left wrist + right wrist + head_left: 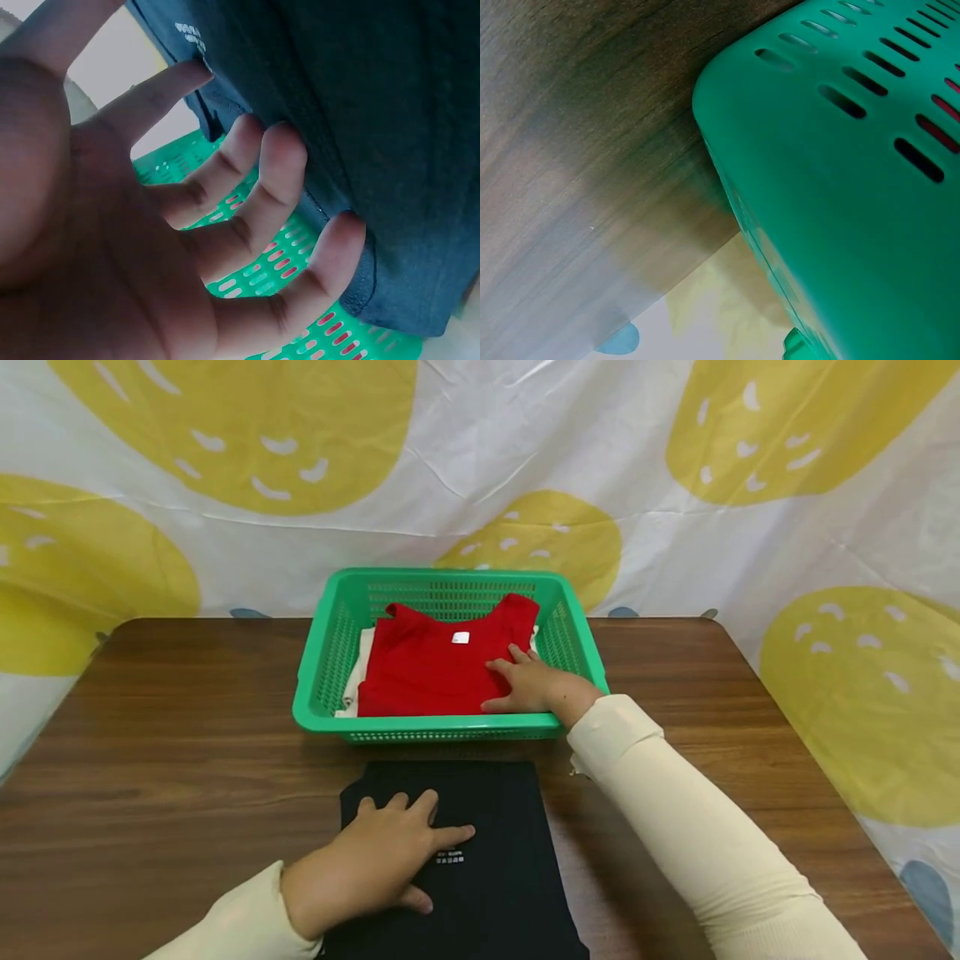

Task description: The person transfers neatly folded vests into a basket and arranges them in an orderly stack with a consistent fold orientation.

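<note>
A folded black shirt [495, 893] with a small white printed label lies on the table in front of the basket. My left hand [382, 864] is over its left part with fingers spread; in the left wrist view the fingertips [283, 150] meet the dark cloth. Inside the green plastic basket [420, 724] is a folded red shirt [427, 668] with a white neck label. My right hand [531, 683] reaches over the front right rim and rests on the red shirt, fingers extended. The right wrist view shows only the basket's slotted outer corner [795, 165], the hand being hidden.
Cream-white cloth [358, 670] shows beneath the red shirt along the basket's left side. The brown wooden table [187, 760] extends to both sides. Behind it hangs a white curtain [495, 435] with yellow fruit shapes, which also runs along the right edge.
</note>
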Demonstrator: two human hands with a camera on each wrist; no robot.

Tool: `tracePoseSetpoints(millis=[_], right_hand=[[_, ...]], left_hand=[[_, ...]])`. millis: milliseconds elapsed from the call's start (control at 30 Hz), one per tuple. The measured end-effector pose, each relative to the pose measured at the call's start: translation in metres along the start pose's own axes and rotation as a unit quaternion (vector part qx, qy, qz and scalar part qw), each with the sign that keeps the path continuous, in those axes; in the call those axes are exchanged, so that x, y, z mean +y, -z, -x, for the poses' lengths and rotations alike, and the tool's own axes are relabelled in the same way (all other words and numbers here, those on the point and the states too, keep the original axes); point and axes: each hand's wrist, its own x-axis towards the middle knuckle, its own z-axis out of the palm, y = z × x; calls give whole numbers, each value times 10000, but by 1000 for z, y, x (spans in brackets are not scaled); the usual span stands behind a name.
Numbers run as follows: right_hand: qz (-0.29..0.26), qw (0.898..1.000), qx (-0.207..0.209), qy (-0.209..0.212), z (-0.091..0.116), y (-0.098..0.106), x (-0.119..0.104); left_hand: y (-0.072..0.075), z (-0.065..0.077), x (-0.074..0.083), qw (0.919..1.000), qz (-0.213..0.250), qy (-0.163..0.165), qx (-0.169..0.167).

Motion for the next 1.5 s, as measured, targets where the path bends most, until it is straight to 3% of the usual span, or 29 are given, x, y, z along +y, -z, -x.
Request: tracePoseSetpoints(millis=[167, 333, 500, 767, 900, 967, 1033, 1133, 1233, 1333, 1400, 1500], right_hand=[[-56, 10000, -71, 30, 2, 1, -6], [-166, 9998, -32, 114, 2, 2, -6], [-810, 9939, 577, 484, 6, 7, 3], [-1837, 9587, 1910, 1035, 34, 26, 9], [-2168, 9230, 2599, 1833, 75, 24, -10], [-2235, 9077, 2665, 2347, 100, 14, -21], [-2270, 9023, 2406, 2766, 122, -1, -29], [-2033, 9217, 1626, 2877, 138, -26, -33], [-1527, 9509, 1046, 2483, 139, -45, -31], [-776, 9734, 797, 2005, 135, -58, -25], [-424, 9821, 607, 1734, 134, -65, -21], [-181, 9868, 453, 1542, 133, -72, -16]], left_hand=[[-1, 2, -3, 9996, 269, 79, -66], [-2, 6, -6, 9994, 321, -51, 93], [-3, 7, -4, 9995, 239, -118, 140], [3, 11, -4, 9986, 336, -343, 204], [12, 16, -19, 9961, 425, -374, 677], [16, 17, -27, 9936, 324, -373, 1013], [19, 18, -36, 9909, 254, -363, 1267], [21, 17, -46, 9906, 331, -289, 1298], [21, 14, -51, 9930, 571, -150, 1024], [18, 11, -55, 9943, 740, -14, 768], [16, 9, -57, 9945, 805, 41, 664], [13, 6, -60, 9941, 875, 89, 642]])
